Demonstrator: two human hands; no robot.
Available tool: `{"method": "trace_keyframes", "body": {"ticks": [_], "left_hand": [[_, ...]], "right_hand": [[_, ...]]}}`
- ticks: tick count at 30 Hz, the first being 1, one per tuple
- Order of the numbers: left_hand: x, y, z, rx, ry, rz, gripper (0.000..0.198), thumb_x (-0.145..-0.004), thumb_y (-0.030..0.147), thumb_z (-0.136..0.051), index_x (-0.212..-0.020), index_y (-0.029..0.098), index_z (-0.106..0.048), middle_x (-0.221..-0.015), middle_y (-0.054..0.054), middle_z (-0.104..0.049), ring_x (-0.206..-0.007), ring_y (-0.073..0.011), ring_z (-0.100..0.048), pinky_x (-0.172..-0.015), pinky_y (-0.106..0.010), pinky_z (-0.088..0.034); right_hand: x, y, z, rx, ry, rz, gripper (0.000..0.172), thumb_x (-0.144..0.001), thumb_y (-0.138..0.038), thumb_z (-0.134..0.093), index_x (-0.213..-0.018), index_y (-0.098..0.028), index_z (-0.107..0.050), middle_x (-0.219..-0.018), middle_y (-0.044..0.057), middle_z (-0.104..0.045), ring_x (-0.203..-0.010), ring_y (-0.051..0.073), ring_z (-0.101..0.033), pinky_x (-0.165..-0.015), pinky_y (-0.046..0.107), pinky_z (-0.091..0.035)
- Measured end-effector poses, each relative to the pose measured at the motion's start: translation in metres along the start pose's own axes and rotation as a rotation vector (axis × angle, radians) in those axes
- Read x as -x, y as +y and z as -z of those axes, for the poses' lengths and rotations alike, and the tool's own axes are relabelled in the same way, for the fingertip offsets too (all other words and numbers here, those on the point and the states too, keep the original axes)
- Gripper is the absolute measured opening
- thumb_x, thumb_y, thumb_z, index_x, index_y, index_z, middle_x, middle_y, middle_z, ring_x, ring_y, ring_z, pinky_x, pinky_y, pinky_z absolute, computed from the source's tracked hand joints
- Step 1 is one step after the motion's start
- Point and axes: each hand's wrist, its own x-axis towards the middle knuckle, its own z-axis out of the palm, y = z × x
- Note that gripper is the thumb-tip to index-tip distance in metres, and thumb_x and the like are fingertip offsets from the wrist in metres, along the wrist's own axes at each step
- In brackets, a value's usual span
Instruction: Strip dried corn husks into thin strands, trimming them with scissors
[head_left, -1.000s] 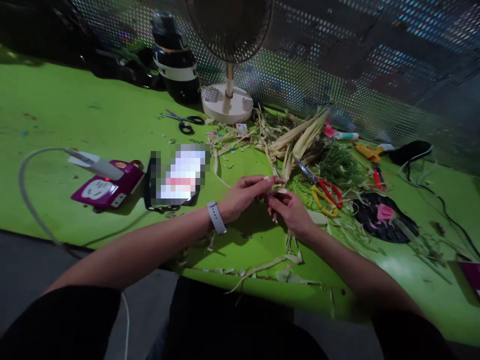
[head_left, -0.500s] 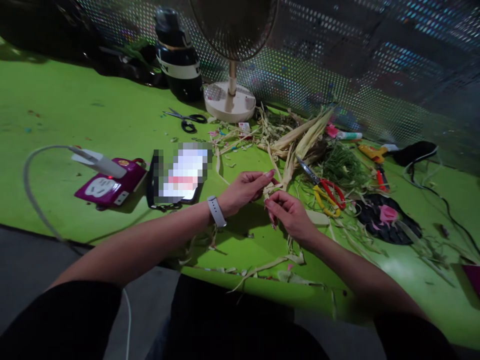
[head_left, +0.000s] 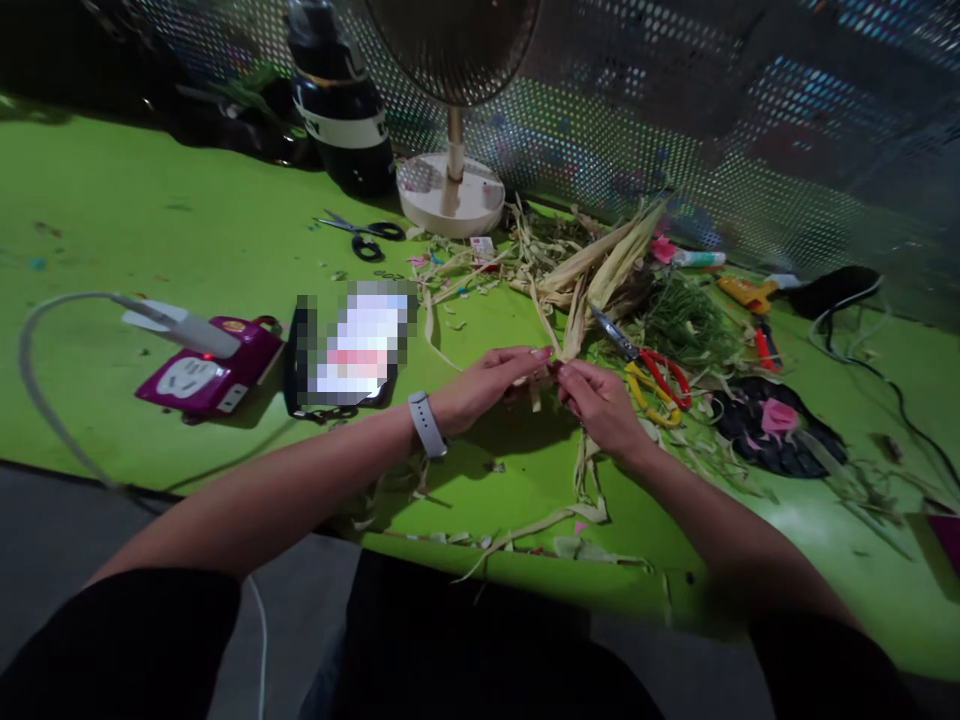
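My left hand (head_left: 495, 385), with a pale watch strap (head_left: 427, 424) at its wrist, is closed with its fingers pinched. My right hand (head_left: 602, 408) is closed close beside it, thumb against fingertips. Between them they grip a pale corn husk strip (head_left: 535, 396), whose loose end hangs below the fingers; most of it is hidden by the hands. Just beyond lies a heap of dried corn husks (head_left: 619, 262). Scissors with red and yellow handles (head_left: 660, 372) rest to the right of my right hand, blades toward the heap.
Left stand a purple power socket (head_left: 255, 362) with a plugged-in charger and a phone (head_left: 360, 345), partly pixelated. Behind are black scissors (head_left: 367, 247), a dark bottle (head_left: 349, 135) and a fan (head_left: 450, 195). Right lie green fibres (head_left: 686, 320), a yellow glue gun (head_left: 746, 293) and a black pad (head_left: 739, 440).
Both hands have shifted slightly; my right hand has moved up and to the right, its fingertips now farther from the body. The view has turned a little. The hands still grip the husk strip.
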Motion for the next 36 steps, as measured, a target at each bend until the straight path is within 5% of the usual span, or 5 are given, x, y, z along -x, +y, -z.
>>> {"method": "trace_keyframes", "body": {"ticks": [12,17,22,32,36], "left_hand": [[0.001,0.019,0.005,-0.077,-0.233,0.086,0.021,-0.077,0.033,-0.072,-0.075,0.012,-0.069,-0.067,-0.001,-0.064,-0.062,-0.0065,-0.053,-0.057,-0.018,-0.038],[0.001,0.014,0.007,-0.129,-0.175,0.075,0.034,-0.075,0.047,-0.072,-0.074,0.013,-0.064,-0.052,0.006,-0.048,-0.040,-0.0024,-0.035,-0.040,-0.018,-0.024],[-0.002,0.004,0.006,-0.078,0.021,-0.043,0.037,-0.073,0.051,-0.071,-0.079,0.015,-0.064,-0.057,0.005,-0.051,-0.046,-0.0031,-0.041,-0.044,-0.017,-0.032],[0.001,0.005,0.003,-0.038,-0.105,-0.015,0.035,-0.077,0.048,-0.070,-0.080,0.014,-0.061,-0.062,0.002,-0.061,-0.053,-0.0076,-0.054,-0.054,-0.022,-0.042],[-0.002,0.003,0.006,-0.179,-0.075,-0.136,0.030,-0.078,0.042,-0.070,-0.085,0.014,-0.061,-0.065,0.002,-0.059,-0.054,-0.0067,-0.051,-0.052,-0.021,-0.040]], "right_hand": [[-0.008,-0.005,-0.002,-0.333,0.051,-0.217,0.045,-0.067,-0.049,-0.074,-0.048,-0.019,-0.047,-0.035,-0.009,-0.035,-0.031,0.003,-0.027,-0.033,0.019,-0.021],[-0.005,-0.006,0.001,-0.346,0.054,-0.247,0.046,-0.072,-0.055,-0.069,-0.051,-0.019,-0.050,-0.034,-0.008,-0.037,-0.029,0.004,-0.028,-0.031,0.019,-0.020],[0.004,-0.005,-0.002,-0.280,-0.154,-0.281,0.057,-0.083,-0.069,-0.049,-0.059,-0.018,-0.058,-0.042,-0.004,-0.049,-0.033,0.005,-0.040,-0.033,0.018,-0.029],[0.004,-0.001,-0.008,-0.410,-0.321,-0.268,0.032,-0.080,-0.047,-0.063,-0.078,-0.016,-0.062,-0.058,-0.002,-0.062,-0.042,0.006,-0.048,-0.039,0.017,-0.038],[0.005,-0.002,-0.005,-0.281,-0.301,-0.275,0.027,-0.084,-0.043,-0.057,-0.074,-0.017,-0.056,-0.048,-0.007,-0.050,-0.038,0.005,-0.041,-0.036,0.016,-0.033]]}}
